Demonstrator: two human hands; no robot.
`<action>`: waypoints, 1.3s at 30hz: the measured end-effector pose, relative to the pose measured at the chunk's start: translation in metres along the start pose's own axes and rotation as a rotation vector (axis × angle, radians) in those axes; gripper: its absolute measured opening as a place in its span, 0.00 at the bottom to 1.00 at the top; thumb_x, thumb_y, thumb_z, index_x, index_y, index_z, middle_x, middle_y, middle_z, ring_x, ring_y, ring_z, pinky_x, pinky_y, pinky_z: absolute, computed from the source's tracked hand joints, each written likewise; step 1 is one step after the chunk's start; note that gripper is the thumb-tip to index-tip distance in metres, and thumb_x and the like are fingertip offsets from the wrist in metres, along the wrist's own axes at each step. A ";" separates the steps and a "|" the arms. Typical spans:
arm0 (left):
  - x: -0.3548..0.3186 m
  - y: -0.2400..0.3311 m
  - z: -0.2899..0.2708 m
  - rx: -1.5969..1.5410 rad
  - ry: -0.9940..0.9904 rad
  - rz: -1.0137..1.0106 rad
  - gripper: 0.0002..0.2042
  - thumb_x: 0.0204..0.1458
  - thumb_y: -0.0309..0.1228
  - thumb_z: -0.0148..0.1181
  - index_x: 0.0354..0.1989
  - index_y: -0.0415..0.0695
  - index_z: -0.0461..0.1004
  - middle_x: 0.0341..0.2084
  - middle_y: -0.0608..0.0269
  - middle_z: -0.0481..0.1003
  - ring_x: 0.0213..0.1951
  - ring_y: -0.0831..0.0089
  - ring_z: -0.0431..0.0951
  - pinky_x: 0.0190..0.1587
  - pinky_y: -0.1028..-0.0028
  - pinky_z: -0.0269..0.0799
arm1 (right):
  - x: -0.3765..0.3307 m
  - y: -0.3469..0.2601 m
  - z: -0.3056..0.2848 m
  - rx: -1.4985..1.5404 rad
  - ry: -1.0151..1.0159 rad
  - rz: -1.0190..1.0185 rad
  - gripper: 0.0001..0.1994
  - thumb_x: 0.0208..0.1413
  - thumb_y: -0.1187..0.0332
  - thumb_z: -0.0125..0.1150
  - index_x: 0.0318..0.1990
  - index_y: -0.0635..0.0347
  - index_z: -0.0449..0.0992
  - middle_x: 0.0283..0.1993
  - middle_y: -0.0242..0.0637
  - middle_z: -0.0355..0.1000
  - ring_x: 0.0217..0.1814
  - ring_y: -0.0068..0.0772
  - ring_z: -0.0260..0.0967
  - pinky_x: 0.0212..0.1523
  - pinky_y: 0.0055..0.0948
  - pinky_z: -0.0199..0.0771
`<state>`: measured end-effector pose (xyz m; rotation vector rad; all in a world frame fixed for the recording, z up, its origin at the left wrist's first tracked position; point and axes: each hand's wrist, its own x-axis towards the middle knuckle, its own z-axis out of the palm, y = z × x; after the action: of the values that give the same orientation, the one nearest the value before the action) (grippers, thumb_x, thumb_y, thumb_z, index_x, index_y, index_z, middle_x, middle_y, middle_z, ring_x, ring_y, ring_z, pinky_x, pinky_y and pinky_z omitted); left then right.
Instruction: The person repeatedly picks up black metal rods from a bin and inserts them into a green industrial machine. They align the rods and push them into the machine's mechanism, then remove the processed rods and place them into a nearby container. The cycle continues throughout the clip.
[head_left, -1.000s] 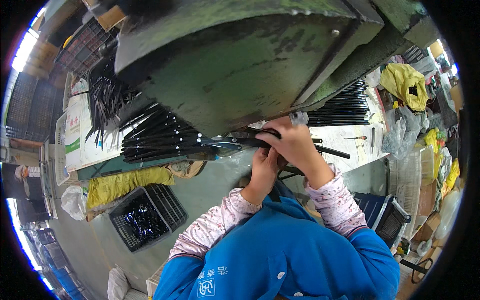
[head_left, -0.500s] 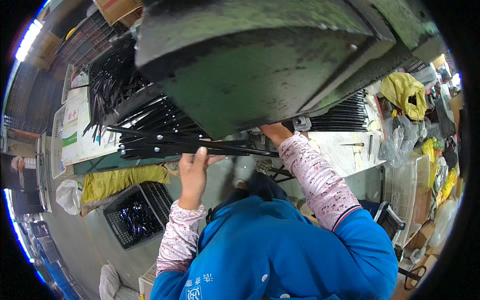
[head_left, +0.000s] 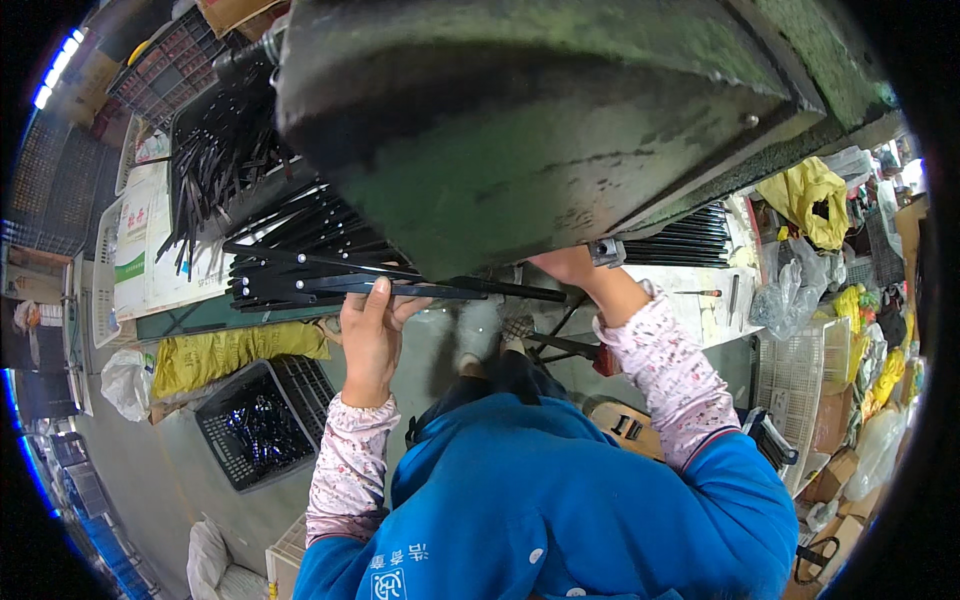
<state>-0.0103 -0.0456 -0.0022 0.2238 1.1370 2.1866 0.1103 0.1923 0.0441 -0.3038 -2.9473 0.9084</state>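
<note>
Your left hand (head_left: 372, 335) pinches a long black strip (head_left: 420, 290), holding it flat under the big green machine (head_left: 540, 130). Your right hand (head_left: 572, 265) reaches under too, maybe steadying it; I cannot tell its grip.

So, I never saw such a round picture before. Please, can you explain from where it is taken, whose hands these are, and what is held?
A wide fisheye camera on the person's head looks down, so edges bend. The arms in patterned sleeves are the person's own. The left hand grips a long black strip pulled from a stack of black strips on the bench. The right hand reaches under the big green machine body, its fingers hidden. A black crate holding dark parts stands on the floor beside a yellow sack.
</note>
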 end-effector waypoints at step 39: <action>0.001 -0.007 -0.002 0.022 0.090 0.017 0.11 0.61 0.29 0.50 0.45 0.33 0.65 0.37 0.52 0.75 0.37 0.61 0.80 0.39 0.66 0.82 | 0.006 -0.021 0.015 0.805 -0.037 0.244 0.10 0.59 0.66 0.60 0.37 0.64 0.78 0.33 0.34 0.77 0.34 0.23 0.71 0.35 0.26 0.71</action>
<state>-0.0087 -0.0433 -0.0088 0.1463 1.2134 2.2193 0.0994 0.1677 0.0432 -0.5906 -2.3222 2.0133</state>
